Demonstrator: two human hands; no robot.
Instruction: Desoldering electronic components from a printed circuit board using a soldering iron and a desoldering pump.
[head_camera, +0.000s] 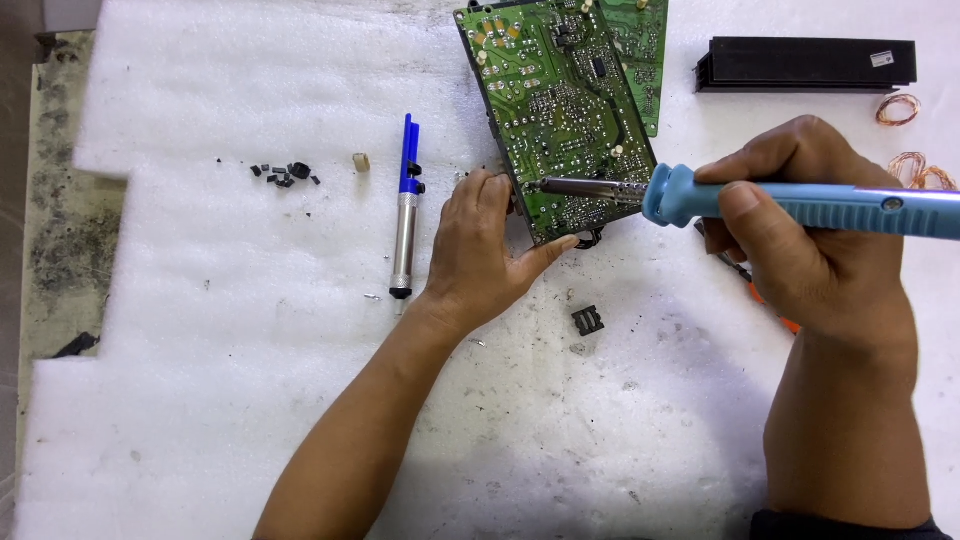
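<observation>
Soldering iron in our right hand, blue handle, fingers wrapped tight around the grip with the thumb lying along the top. Its metal tip touches the solder side of the green circuit board, close to the board's near corner. The board lies tilted, running from the far edge of the white foam sheet down toward the middle.

Our left hand is flat and open, fingers pressed against the board's left edge and the thumb stretched out under its near corner, so we're bracing it, not pinching anything.

Just left of that hand lies a desoldering pump, blue at the top and silver below. Further left sits a little pile of black parts, with a small tan bit between them and the pump. A black component lies on the foam near the board's near corner. At the far right corner there's a long black bar and some loops of copper wire. Something orange peeks out under our right hand, can't tell what.
</observation>
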